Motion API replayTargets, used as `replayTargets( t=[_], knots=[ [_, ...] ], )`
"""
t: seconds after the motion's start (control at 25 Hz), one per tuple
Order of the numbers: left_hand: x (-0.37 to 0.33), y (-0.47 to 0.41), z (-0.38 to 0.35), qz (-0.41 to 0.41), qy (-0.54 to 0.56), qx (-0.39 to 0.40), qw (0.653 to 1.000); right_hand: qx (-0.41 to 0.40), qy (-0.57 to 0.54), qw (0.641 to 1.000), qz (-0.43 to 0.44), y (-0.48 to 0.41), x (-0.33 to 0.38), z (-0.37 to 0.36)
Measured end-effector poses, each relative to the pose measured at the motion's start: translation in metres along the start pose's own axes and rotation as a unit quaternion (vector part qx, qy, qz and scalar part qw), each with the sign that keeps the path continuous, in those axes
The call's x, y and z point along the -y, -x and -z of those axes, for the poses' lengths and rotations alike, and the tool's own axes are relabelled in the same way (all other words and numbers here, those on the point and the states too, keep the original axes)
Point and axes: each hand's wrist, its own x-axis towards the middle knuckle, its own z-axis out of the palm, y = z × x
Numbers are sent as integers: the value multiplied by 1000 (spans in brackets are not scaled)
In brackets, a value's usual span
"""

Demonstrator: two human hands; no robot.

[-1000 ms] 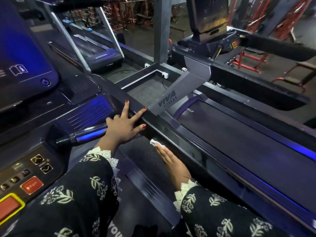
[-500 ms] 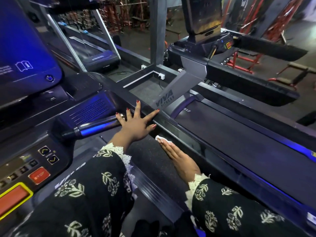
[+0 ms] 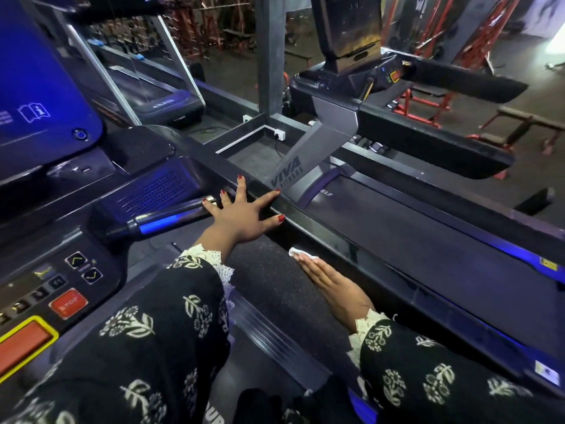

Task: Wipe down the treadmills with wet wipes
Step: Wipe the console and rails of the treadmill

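Observation:
I lean over a black treadmill whose long side handrail (image 3: 330, 237) runs from centre towards the lower right. My left hand (image 3: 244, 214) lies flat with spread fingers on the rail's upper end, beside the short chrome grip bar (image 3: 165, 220). Lower down the rail's inner face, my right hand (image 3: 333, 281) presses a small white wet wipe (image 3: 301, 254) against it with straight fingers; only the wipe's edge shows past the fingertips. The treadmill's belt (image 3: 275, 289) is below both arms.
The console (image 3: 70, 276) with a red stop button, arrow keys and a blue-lit screen stands at the left. A second treadmill (image 3: 428, 237) lies parallel on the right, its padded handrails (image 3: 434, 142) above. A grey pillar, a wall socket and red gym racks are behind.
My right hand has slid the wipe a little up along the rail. My left hand has kept its place at the rail's upper end. The camera view shifted slightly.

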Motion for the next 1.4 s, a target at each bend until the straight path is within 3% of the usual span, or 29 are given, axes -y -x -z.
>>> replayTargets(
  t=[0.12, 0.28, 0.48, 0.68, 0.8, 1.08, 1.24, 1.4],
  knots=[
    [-4, 1, -2, 4, 11, 2, 1000, 16, -41, 998, -42, 30, 2, -6],
    [-9, 1, -6, 10, 42, -2, 999, -13, -166, 970, -175, 17, -23, 16],
    [-15, 5, -15, -4, 86, -19, 996, 16, -342, 925, -164, 2, -37, 25],
    [-21, 8, -26, -15, 91, -59, 994, 70, -517, 821, -233, -29, -67, 37],
    [-22, 4, -32, -12, 84, -77, 993, 84, -579, 782, -213, -35, -82, 32],
    [-23, -2, -38, 4, 117, -82, 990, 52, -585, 797, -139, 22, -81, 10],
    [-53, 13, -42, 42, 210, -103, 971, 61, -706, 705, -24, -14, -103, -30],
    [-87, 29, -57, 83, 329, -106, 935, -21, -774, 631, 55, 21, -107, -59]
  ],
)
